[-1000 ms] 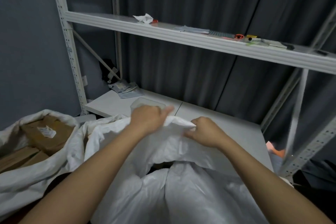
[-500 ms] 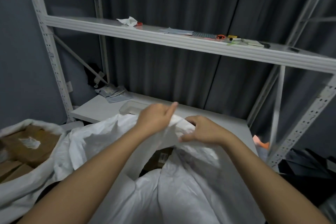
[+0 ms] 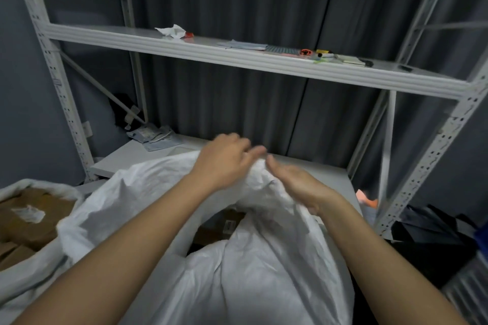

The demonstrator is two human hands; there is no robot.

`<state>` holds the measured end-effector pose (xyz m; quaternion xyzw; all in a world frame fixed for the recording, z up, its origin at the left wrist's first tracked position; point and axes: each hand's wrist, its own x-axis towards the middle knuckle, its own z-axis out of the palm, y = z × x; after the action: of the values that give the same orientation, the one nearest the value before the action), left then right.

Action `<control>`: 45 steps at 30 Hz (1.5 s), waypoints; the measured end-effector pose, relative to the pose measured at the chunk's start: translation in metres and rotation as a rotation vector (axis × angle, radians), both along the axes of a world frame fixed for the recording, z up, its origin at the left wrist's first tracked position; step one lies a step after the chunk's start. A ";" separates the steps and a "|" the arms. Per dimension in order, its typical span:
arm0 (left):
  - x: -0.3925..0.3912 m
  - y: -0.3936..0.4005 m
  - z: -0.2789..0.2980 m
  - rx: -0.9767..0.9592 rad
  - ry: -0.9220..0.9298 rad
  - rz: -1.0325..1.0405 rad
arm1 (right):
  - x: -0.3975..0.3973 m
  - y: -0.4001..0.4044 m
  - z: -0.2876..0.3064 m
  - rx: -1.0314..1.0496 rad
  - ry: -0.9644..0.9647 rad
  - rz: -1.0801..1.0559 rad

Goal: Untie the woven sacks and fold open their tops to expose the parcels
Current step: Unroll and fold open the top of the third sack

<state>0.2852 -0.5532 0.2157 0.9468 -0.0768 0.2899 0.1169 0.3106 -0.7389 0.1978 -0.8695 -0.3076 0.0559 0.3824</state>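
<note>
My left hand gripping the white sack top, my blurred right hand flat against it, fingers fairly straight, cardboard parcel showing in the opening.

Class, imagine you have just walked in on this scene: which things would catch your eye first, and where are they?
Two bare forearms reach up the middle, the left hand and right hand meeting on the bunched top of a white woven sack in the foreground. At far left a second sack lies open on brown cardboard parcels. Above runs a white metal shelf holding small clutter.
</note>
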 end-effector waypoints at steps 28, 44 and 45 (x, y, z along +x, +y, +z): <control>0.029 -0.017 0.015 0.096 0.000 -0.406 | -0.010 -0.011 0.018 0.691 0.623 -0.089; 0.057 -0.021 0.024 0.087 0.129 -0.389 | -0.019 -0.025 0.016 0.522 0.088 -0.318; 0.063 -0.022 0.028 0.101 0.116 -0.391 | -0.023 -0.026 0.014 0.429 -0.015 -0.333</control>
<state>0.3479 -0.5748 0.2440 0.9336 -0.2664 0.2028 0.1276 0.2872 -0.7648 0.2116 -0.8078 -0.1678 -0.0806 0.5593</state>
